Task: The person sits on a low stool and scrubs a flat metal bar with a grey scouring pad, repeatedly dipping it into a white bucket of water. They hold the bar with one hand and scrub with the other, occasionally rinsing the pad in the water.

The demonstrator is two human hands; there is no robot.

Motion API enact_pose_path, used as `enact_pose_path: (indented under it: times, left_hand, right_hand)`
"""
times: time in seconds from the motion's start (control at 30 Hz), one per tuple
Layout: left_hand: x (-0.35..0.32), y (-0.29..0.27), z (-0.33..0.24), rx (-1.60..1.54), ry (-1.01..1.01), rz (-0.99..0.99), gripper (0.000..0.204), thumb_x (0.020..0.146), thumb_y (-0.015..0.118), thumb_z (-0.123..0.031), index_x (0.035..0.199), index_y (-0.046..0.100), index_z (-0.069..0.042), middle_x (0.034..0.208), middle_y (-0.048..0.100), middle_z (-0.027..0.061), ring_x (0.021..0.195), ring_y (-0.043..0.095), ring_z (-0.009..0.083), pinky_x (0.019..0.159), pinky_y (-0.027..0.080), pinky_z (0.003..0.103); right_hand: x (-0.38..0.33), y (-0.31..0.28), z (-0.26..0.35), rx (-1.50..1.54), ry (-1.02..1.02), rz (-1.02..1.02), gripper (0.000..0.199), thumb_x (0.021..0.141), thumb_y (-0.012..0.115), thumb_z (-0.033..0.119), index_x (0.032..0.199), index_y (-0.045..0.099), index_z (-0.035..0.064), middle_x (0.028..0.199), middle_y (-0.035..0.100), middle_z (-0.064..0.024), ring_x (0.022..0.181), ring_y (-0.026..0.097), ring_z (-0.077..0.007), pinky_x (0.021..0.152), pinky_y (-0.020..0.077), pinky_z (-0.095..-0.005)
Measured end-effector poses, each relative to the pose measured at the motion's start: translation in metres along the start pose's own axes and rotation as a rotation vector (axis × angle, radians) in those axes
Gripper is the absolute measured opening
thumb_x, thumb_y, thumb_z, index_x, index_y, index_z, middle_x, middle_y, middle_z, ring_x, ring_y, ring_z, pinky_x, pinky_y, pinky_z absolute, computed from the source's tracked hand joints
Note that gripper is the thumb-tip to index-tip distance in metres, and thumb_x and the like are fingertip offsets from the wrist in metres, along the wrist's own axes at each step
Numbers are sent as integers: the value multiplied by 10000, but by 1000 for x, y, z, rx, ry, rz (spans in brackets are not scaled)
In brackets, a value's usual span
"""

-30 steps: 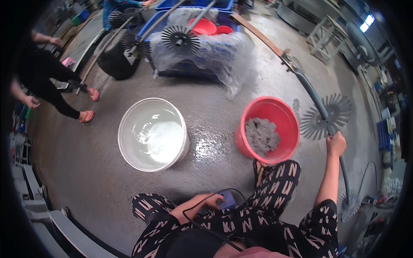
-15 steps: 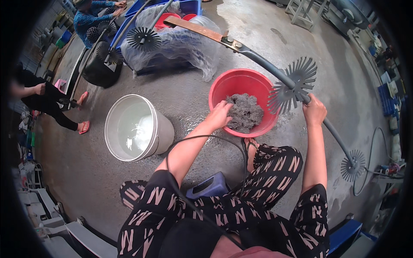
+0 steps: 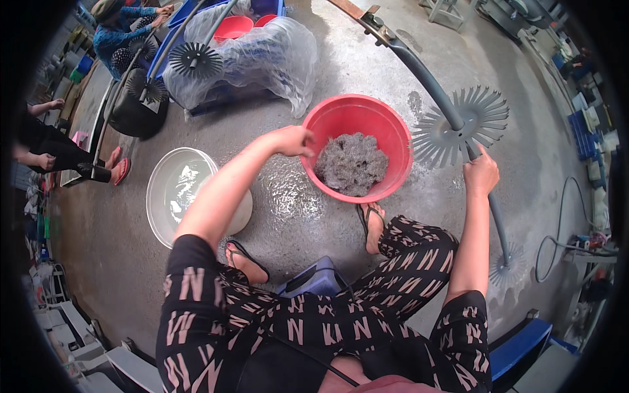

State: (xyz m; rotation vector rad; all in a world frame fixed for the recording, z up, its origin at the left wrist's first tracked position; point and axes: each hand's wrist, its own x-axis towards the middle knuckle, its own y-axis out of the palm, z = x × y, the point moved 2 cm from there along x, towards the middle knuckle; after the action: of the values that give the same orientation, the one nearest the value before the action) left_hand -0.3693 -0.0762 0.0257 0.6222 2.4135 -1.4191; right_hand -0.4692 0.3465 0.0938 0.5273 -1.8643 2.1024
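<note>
A red tub [image 3: 400, 141] on the wet floor holds a clumped heap of grey, stringy fibre [image 3: 354, 164]. My left hand [image 3: 293, 141] is over the tub's left rim with fingers loosely bent and apart, nothing visible in them. It is slightly blurred. My right hand [image 3: 481, 173] is wrapped round a curved grey metal pole [image 3: 429, 82]. Just above that hand the pole carries a toothed grey metal disc [image 3: 462, 124]. A second toothed disc [image 3: 508, 265] sits low on the pole, behind my forearm. The pole's upper end has a brown, rusty flat bar [image 3: 347, 8].
A white bucket of water [image 3: 152, 196] stands left of the tub, partly behind my left arm. A blue plastic stool [image 3: 314, 278] is between my legs. Back left are a blue bin under clear sheeting [image 3: 288, 56], more disc poles [image 3: 195, 60] and two people.
My left hand has left the fibre and moved left to the tub's rim. The pole has tilted more upright in my right hand. My left foot now shows beside the bucket.
</note>
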Motion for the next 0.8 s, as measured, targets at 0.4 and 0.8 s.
enact_pose_path:
  times: [0.4,0.8]
  left_hand:
    - [210,154,40,-604,-414,-265,798,795,652,-103,1483,255,-180,1454,381,175,1360,346,308,1123,288,381]
    - [115,99,-15,-274,-102,-604,563,625,831,-203,1133,605,-117,1100,555,146,1055,574,342,898,486,445]
  right_hand:
    - [-22,28,-22,125,-50,-108,225,705,710,147,916,714,70,835,679,-166,793,641,-369,718,507,-432]
    - [-17,40,-18,-57,111,90,364,694,703,167,1054,708,120,813,673,-188,835,632,-380,751,492,-462]
